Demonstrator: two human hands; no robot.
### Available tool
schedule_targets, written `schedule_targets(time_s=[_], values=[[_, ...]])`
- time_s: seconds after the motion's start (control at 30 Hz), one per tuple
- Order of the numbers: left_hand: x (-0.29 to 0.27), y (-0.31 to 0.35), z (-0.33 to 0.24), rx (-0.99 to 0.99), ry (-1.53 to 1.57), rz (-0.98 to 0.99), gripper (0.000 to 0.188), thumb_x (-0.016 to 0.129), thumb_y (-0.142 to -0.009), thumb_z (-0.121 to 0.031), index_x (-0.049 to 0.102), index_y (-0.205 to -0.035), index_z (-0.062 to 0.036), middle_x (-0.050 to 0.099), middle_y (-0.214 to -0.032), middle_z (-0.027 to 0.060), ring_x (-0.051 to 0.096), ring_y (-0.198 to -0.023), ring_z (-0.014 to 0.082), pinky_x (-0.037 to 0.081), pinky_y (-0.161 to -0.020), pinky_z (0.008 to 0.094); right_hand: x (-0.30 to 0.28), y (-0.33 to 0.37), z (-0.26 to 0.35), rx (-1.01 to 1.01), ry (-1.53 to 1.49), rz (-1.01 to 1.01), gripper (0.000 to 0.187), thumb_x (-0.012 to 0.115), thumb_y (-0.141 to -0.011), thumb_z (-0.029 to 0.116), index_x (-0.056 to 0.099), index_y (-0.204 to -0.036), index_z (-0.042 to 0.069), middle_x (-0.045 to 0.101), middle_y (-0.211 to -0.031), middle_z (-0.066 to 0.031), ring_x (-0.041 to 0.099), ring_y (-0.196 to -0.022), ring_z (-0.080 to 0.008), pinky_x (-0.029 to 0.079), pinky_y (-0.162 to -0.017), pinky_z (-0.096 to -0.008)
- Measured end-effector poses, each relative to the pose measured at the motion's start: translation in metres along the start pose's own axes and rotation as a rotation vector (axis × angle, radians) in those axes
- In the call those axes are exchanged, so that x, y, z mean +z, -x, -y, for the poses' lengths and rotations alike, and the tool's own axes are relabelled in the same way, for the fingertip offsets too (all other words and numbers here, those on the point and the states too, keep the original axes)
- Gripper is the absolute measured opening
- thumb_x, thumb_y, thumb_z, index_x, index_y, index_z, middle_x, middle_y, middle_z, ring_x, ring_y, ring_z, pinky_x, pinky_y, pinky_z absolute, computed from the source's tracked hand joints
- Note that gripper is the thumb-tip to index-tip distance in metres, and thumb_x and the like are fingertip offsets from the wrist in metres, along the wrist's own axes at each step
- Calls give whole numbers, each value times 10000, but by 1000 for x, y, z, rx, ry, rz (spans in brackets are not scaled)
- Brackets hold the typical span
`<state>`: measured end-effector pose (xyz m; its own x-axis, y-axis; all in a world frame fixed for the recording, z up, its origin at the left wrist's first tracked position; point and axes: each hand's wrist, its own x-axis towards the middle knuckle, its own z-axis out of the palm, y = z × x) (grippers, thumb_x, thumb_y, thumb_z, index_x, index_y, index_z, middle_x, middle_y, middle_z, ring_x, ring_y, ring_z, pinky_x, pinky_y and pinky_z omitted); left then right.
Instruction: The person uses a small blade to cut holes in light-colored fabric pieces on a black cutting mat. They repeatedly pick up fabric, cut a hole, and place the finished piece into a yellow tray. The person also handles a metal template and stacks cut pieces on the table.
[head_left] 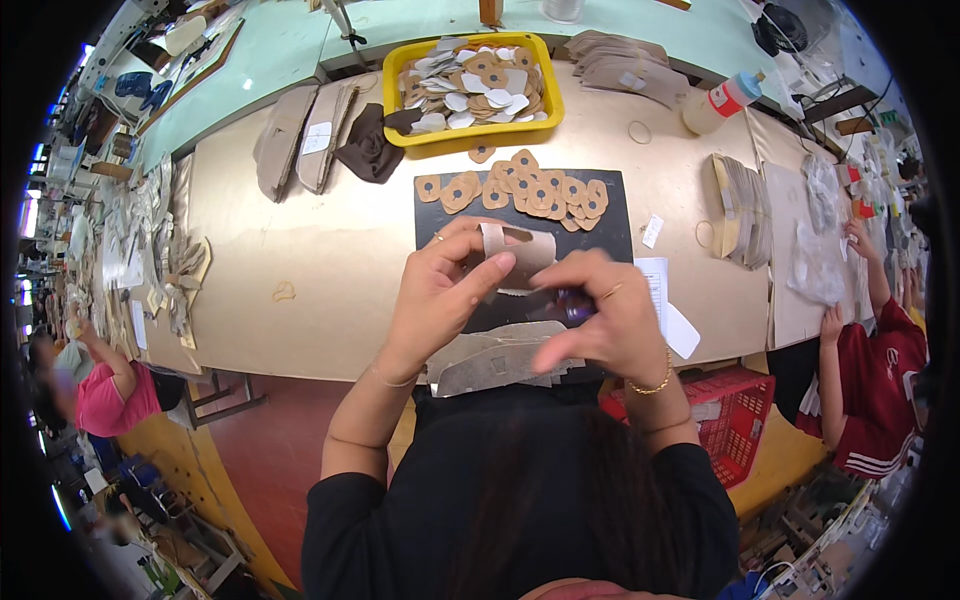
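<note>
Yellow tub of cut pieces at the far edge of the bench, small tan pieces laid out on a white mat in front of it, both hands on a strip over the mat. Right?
Not quite: the mat is black, not white, as the head view shows. The rest stands: the yellow tub of cut pieces sits beyond it, small tan pieces lie on the mat, and the left hand and right hand work a strip over it.

Left hand point(440, 290) and right hand point(600, 315) (fingers curled) meet.
</note>
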<state>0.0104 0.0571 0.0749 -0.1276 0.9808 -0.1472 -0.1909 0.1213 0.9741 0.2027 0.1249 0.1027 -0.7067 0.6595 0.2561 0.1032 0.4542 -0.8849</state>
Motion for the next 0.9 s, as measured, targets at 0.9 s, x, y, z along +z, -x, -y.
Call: schedule_targets(time_s=[0.9], values=[[3, 21, -22, 59, -5, 61, 195, 682, -926, -165, 728, -961, 22, 637, -1132, 89, 573, -1046, 163, 446, -914, 300, -14, -7, -8, -207, 138, -152, 243, 864, -671, 73, 666, -795, 5, 683, -745, -107, 654, -638, -176, 490, -547, -255]])
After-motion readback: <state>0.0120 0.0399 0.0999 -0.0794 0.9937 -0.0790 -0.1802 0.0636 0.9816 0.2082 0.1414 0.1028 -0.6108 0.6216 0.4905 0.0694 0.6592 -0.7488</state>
